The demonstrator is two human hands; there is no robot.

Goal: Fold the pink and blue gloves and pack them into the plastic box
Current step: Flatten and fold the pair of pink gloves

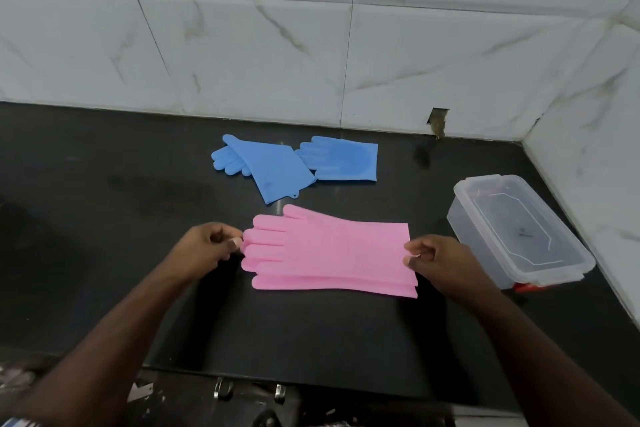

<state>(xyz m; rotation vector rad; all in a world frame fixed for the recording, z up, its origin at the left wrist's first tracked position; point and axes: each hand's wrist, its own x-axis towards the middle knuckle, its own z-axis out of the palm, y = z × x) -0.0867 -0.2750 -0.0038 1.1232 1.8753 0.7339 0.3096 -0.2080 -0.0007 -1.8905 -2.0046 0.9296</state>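
Two pink gloves [329, 251] lie stacked flat on the black counter [104, 218], fingers pointing left, cuffs right. My left hand [207, 248] pinches the fingertips at the stack's left end. My right hand [440, 262] pinches the cuff edge at its right end. Behind them lie two blue gloves: one [266, 170] angled with its cuff toward me, the other [341, 159] flat, to its right and touching it. A clear plastic box [519, 229] stands open at the right; nothing shows inside it.
White marble-pattern tiles [311, 45] wall the counter at the back and right, forming a corner behind the box. A small hole [437, 121] breaks the back tiles. The counter's front edge runs below my forearms, with metal hooks [221, 388] under it.
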